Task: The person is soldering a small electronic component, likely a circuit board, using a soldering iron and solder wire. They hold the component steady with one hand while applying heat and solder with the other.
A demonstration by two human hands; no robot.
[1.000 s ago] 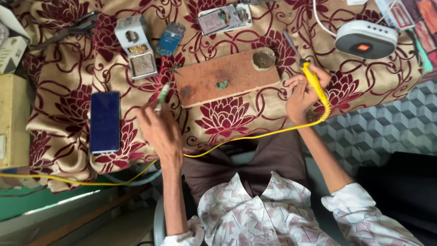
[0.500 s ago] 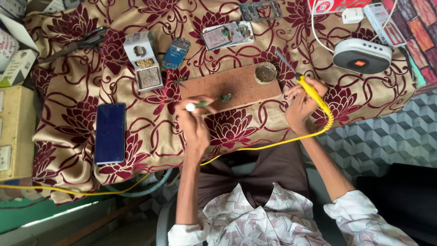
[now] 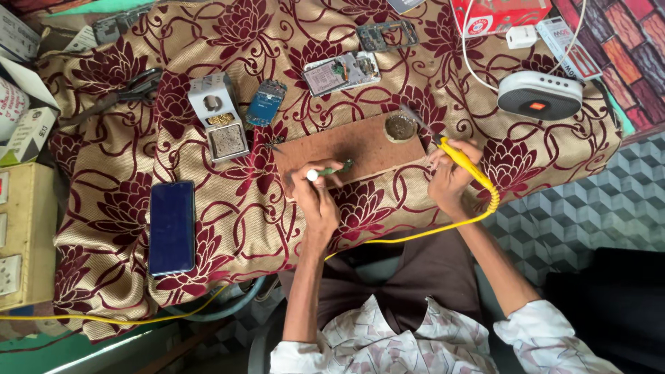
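a: moved inward since the earlier frames, the left hand, from beside the dark phone to the near edge of the brown board. closed now around a thin green tool with a white cap, tip resting on the board.

b: hard to make out, though. tip too small to tell what it touches; just a greenish speck there.

a: same with the right hand. wrapped around a yellow soldering iron, dark tip reaching up toward the small round tin at the board's far corner. cannot tell whether touching or just above.

b: coiled yellow cord running from the iron off the table edge and across the lap. partly hidden behind the left forearm.

a: around the board: a white stand with a sponge tray to the left, a small blue circuit board just beside it, an opened phone body beyond. bare phone frame further back.

b: white oval speaker well to the right, white cable looping above it. red box cut off at the top edge. scissors half lost in the floral cloth pattern.

a: cartons at far left cut by the frame. both forearms stretched forward from the patterned shirt, wrists resting on the cloth, elbows tucked near the lap.
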